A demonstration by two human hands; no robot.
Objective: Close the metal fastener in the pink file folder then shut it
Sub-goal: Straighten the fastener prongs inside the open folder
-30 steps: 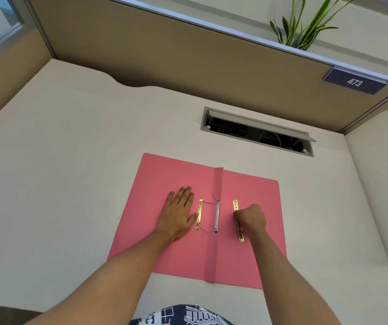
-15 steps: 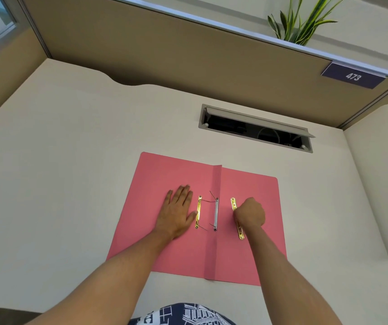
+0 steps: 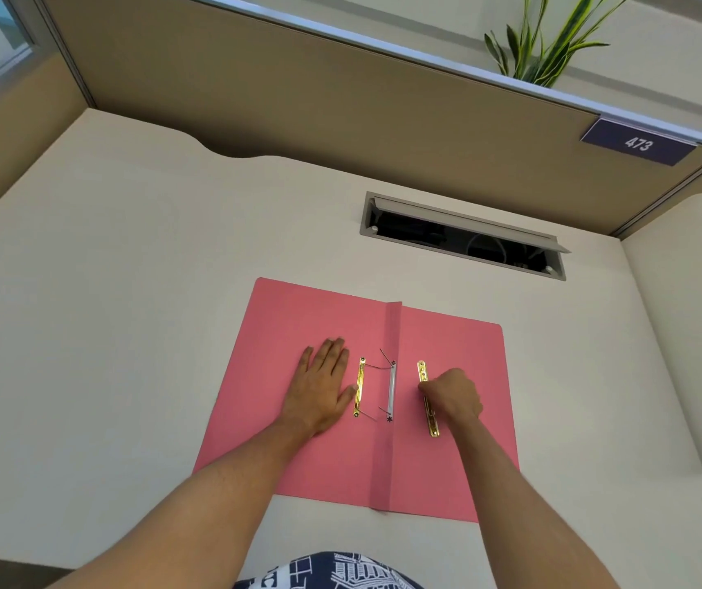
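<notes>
Now the right hand [image 3: 451, 395] pinches the loose brass fastener bar [image 3: 427, 399]; left hand [image 3: 323, 386] flat, fingers spread, steadying the open pink card folder [image 3: 459, 461]; next, seating it on the wire prongs [image 3: 372, 367].

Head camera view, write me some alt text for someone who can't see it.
An open pink paper file folder lies flat on a cream desk, with the person's left hand pressed flat on its left half. The right hand is closed in a grip on a loose gold metal bar right of the spine, while thin wire prongs stick up at the centre.
</notes>
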